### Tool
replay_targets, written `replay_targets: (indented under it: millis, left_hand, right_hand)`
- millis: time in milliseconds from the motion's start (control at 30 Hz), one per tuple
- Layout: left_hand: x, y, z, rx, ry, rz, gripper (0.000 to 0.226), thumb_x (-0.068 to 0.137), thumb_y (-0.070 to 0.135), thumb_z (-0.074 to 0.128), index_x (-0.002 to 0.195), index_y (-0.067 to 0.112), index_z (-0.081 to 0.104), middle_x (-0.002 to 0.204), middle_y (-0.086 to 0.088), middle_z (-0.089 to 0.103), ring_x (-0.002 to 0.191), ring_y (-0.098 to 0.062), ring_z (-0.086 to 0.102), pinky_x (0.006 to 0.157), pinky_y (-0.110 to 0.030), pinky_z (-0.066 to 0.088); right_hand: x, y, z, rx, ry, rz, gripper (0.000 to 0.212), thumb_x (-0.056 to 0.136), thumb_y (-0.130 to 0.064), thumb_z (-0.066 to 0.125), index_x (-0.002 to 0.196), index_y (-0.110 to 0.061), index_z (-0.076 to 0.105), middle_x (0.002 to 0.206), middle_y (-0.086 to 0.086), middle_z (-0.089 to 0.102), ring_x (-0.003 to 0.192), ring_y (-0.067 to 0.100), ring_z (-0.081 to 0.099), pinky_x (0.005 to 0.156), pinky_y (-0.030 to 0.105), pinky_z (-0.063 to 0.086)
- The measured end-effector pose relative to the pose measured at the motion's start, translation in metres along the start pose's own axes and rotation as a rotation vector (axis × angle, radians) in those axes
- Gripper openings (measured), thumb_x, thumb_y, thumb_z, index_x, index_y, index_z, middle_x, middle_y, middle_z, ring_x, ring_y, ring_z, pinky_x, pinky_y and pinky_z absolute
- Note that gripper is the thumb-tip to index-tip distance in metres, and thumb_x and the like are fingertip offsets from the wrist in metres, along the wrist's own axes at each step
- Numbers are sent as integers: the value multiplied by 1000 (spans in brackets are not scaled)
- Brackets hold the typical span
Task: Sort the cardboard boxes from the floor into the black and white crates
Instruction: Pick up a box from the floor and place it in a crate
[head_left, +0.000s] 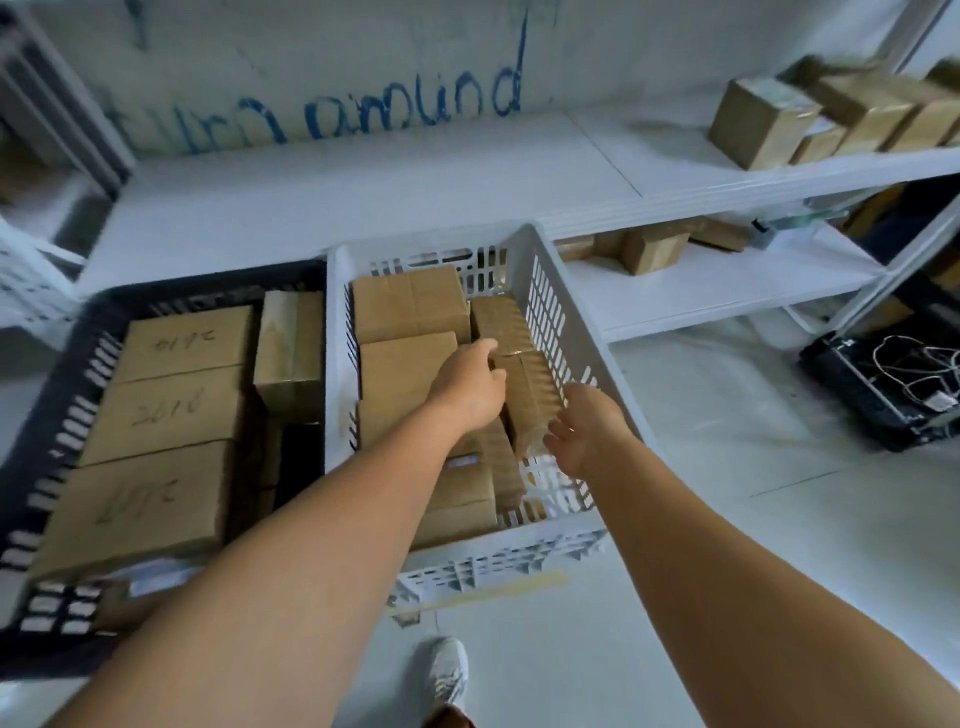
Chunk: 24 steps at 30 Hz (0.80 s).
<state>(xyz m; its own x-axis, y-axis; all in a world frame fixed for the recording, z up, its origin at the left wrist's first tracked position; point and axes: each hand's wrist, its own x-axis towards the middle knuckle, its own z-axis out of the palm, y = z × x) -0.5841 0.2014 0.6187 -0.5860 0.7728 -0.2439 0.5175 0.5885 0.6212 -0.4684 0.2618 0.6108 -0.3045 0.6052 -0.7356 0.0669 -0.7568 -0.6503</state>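
Observation:
A white crate (561, 306) stands in the middle, holding several brown cardboard boxes. To its left a black crate (57, 374) holds several larger boxes with handwritten numbers. Inside the white crate, near its right wall, a narrow cardboard box (530, 395) stands on end. My left hand (470, 384) grips its upper left edge with curled fingers. My right hand (582, 431) is at the box's lower right end, fingers spread and relaxed, just beside it or lightly touching.
A white shelf unit (727, 291) stands behind and to the right, with more cardboard boxes (763, 122) on its levels. A black tray with cables (883, 389) lies on the floor at right. My shoe (447, 670) is below.

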Motion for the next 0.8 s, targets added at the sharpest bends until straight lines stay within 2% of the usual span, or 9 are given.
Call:
replay_targets:
  millis: [67,167,233,300,367,400,500,633,800]
  left_hand:
    - [-26,5,-6,-67,73,-25,46,100,23,42,146,16,36,148,-6,42,133,-23,43,106,-33,35]
    - [-65,13,-17,-134,159,-50,43,101,25,41,142,14,40,143,-7,47,129,-23,46,103,-32,37]
    - [-88,16,-23,-154,202,-56,35,101,26,40,134,17,46,133,-7,53,120,-22,51,97,-31,39]
    - [-111,16,-30,-190,236,-77,35,102,29,39,135,19,45,132,-6,54,119,-21,51,94,-30,38]
    - [-131,13,-38,-221,272,-105,44,102,31,38,144,16,37,141,-6,50,126,-22,49,99,-31,39]
    - [-139,11,-42,-224,296,-113,46,102,32,38,145,16,36,142,-6,49,126,-22,49,101,-33,39]
    - [-161,-1,-56,-259,352,-148,51,101,33,38,148,16,29,143,-5,49,125,-23,50,101,-34,40]
    - [-186,-30,-63,-295,348,-211,58,100,35,41,152,22,19,148,-1,42,130,-22,45,104,-33,37]
    - [-207,-67,-61,-339,311,-262,63,99,34,46,153,24,15,152,-2,36,132,-19,43,99,-28,37]
  right_hand:
    - [-17,-1,-7,-39,-38,-31,26,98,-14,41,75,-14,52,56,1,49,40,11,44,43,23,34]
    - [-42,0,-13,-60,-109,-70,25,98,-22,40,74,-18,43,68,-2,43,55,11,40,52,25,35]
    - [-56,1,-14,-87,-169,-93,29,99,-22,39,70,-19,40,62,-4,44,54,10,40,54,24,35]
    - [-72,1,-11,-112,-203,-118,29,101,-20,36,75,-17,49,57,-2,52,62,8,56,68,27,45]
    - [-83,4,-6,-112,-214,-125,21,100,-24,41,102,-17,60,91,3,62,99,15,60,94,35,44]
    - [-88,6,-1,-115,-237,-119,23,98,-28,43,110,-18,59,106,5,62,105,18,58,97,37,42]
    - [-102,13,12,-145,-294,-148,33,97,-37,45,117,-15,57,108,6,63,102,21,57,99,39,44]
    - [-117,29,29,-257,-364,-138,54,96,-41,42,143,-15,41,141,3,49,128,22,45,111,40,31]
    - [-124,58,48,-378,-407,-61,60,99,-46,38,150,-16,29,151,3,38,140,24,32,117,41,22]
